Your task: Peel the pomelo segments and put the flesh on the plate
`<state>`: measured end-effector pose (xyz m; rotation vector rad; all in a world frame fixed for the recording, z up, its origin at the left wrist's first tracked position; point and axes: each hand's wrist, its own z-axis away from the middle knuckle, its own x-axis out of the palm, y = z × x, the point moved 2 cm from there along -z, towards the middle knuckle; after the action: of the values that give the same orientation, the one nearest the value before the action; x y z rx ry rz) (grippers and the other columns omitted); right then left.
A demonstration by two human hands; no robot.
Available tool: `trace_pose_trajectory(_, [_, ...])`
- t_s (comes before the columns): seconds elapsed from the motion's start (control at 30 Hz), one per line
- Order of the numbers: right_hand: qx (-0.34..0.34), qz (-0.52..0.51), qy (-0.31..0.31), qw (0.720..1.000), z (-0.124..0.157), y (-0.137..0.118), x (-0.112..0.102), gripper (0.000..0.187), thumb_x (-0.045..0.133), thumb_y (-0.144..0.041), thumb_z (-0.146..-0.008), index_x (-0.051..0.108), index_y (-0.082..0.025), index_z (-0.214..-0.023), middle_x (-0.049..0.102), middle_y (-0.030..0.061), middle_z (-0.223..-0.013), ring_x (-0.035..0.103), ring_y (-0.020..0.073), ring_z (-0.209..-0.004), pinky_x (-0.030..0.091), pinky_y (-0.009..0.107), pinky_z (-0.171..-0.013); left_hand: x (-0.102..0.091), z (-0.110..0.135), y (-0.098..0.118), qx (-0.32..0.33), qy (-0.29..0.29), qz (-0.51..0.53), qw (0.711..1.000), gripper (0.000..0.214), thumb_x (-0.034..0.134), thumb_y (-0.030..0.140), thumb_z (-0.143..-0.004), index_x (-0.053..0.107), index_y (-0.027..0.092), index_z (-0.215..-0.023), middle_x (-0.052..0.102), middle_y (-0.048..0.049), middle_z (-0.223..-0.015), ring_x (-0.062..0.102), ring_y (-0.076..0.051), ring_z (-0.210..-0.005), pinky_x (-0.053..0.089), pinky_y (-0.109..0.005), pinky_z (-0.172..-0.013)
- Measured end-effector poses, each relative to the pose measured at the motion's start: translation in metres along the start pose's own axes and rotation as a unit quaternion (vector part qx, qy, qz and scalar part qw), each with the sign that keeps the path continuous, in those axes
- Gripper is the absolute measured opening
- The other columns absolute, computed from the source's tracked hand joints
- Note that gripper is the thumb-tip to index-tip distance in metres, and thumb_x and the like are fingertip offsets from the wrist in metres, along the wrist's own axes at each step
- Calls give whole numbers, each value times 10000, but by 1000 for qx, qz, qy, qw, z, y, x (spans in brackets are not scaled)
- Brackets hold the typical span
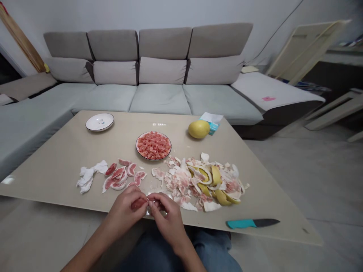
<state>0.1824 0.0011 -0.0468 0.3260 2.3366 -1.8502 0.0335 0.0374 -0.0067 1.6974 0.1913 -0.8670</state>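
My left hand (123, 211) and my right hand (167, 219) meet just above the table's near edge, pinching a pink pomelo segment (138, 204) between them. Its membrane seems to be coming apart at my fingertips, though my fingers hide part of it. Nearest my left hand lie torn pink segments (119, 177) beside crumpled white tissue (87, 177). A heap of pale pith and yellow pomelo rind (204, 185) lies to the right of my right hand. Farther up, a round plate (153, 146) holds a mound of pink pomelo pulp (153, 145).
The beige table (56, 170) also bears a small white plate (100, 122), a whole yellow pomelo (199, 129), a tissue packet (212, 122) and a kitchen knife with a teal handle (252, 223). A grey sofa (161, 98) stands behind the table. My jeans show below.
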Motion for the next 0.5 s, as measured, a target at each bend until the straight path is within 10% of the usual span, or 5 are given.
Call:
trace_pose_trajectory(0.33, [-45, 49, -22, 998, 1, -4, -1, 103, 530, -178, -892, 630, -199, -903, 625, 25, -776, 575, 146, -688, 450, 248, -630, 2, 1, 2, 56, 18, -50, 997, 119, 553, 101, -819, 641, 171, -779, 582, -34, -786, 571, -172, -750, 453, -273, -665])
trace_pose_trajectory(0.5, [100, -66, -24, 993, 0, 2, 1, 127, 580, -284, -855, 658, -184, -861, 610, 12, -704, 544, 131, -584, 458, 239, -532, 10, 4, -2, 115, 55, -103, 986, 110, 538, 120, -867, 626, 180, -841, 606, -48, -837, 574, -195, -826, 461, -322, -757])
